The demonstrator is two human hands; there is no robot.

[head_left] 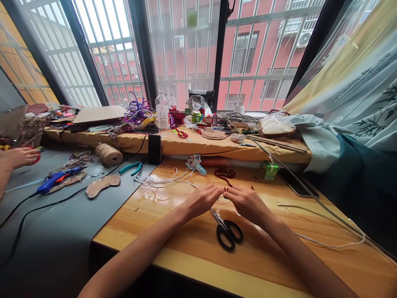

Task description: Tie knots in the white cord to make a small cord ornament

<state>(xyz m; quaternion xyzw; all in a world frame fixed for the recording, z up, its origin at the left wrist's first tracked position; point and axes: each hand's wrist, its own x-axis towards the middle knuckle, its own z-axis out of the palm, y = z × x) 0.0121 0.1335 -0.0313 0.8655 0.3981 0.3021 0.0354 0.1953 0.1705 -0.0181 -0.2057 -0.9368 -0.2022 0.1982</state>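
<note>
My left hand (203, 198) and my right hand (246, 201) meet over the wooden table, fingertips nearly touching. Both are closed in a pinch on a dark red pipe cleaner (225, 173), whose loose part lies in wavy bends just beyond the fingers. Small dark red bits show between the fingertips; the exact grip is partly hidden. Under my hands lies a pair of scissors (228, 234) with black handles, its blades pointing away from me. A thin copper-coloured wire coil (200, 179) rests beyond my left hand.
White cords (164, 181) and a patterned tag (195, 163) lie behind my left hand. At right are a phone (299, 184), a green carton (269, 170) and a long cable. Leftward sit pliers (132, 167), twine (108, 154), a blue glue gun (58, 181) and another person's hand (23, 157).
</note>
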